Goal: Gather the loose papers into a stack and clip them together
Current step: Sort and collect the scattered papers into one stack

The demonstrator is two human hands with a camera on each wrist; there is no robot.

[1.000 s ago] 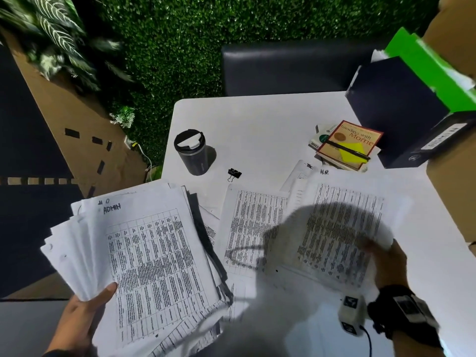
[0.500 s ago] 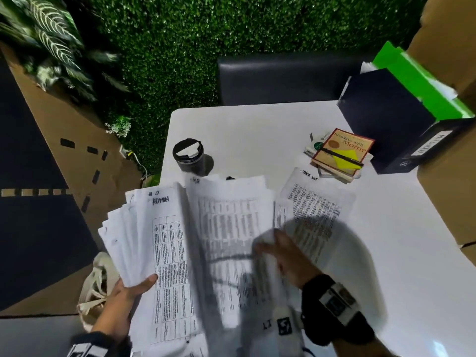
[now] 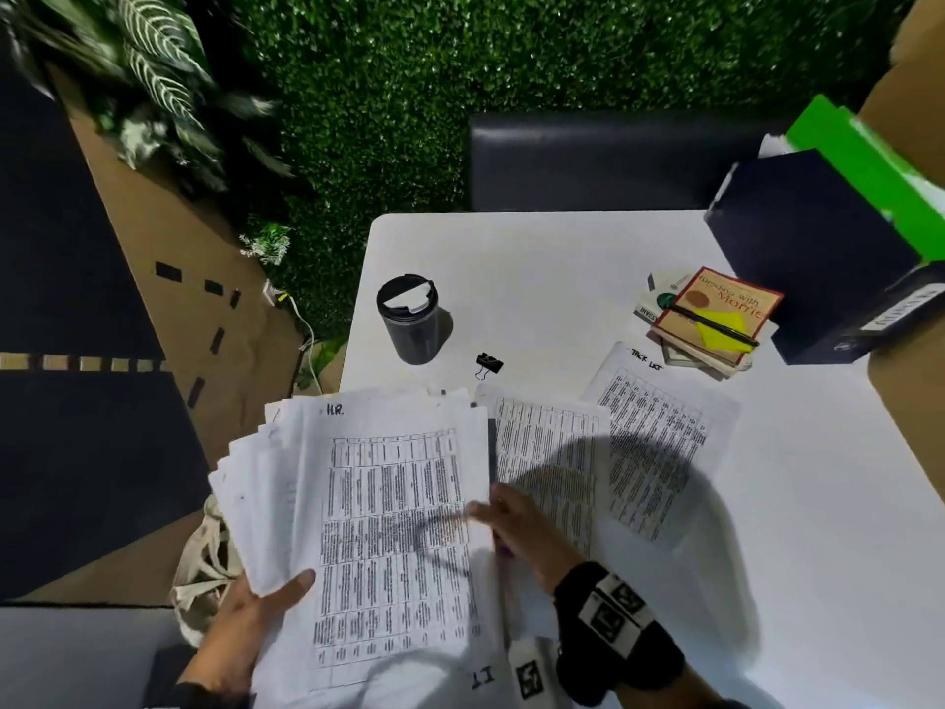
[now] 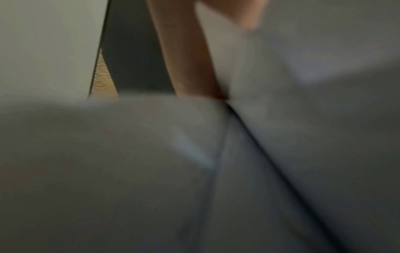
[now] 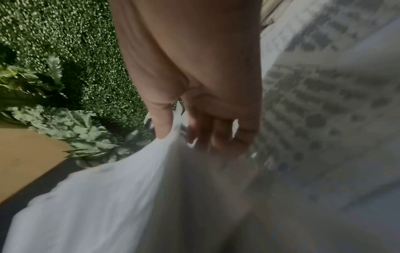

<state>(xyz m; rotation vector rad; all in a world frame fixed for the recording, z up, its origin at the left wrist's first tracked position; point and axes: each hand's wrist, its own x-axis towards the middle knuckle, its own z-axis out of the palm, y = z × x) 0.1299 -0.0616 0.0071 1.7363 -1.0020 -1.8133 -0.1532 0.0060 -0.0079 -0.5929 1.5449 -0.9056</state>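
My left hand [image 3: 255,616] grips a fanned stack of printed papers [image 3: 388,529] by its lower left corner, thumb on top. The top sheet is marked "H.R.". My right hand [image 3: 503,519] pinches the stack's right edge, and in the right wrist view the paper edge [image 5: 173,145] runs between thumb and curled fingers [image 5: 216,137]. Two loose sheets lie on the white table [image 3: 562,258], one [image 3: 549,452] beside the stack and one [image 3: 659,442] further right. A black binder clip [image 3: 488,363] lies just beyond the papers. The left wrist view is blurred, showing only paper [image 4: 151,154] and a finger [image 4: 188,59].
A dark lidded cup [image 3: 409,324] stands left of the clip. Books [image 3: 716,319] with a pen and a yellow note sit at the back right, against a dark file box [image 3: 818,258] and a green folder [image 3: 869,171]. A dark chair [image 3: 613,161] stands behind the table. A cloth bag [image 3: 204,570] lies by the table's left edge.
My right hand carried the "H.R." sheet from the right of the table onto the stack, covering the "ADMIN" sheet. My left hand moved the stack rightwards, over the table.
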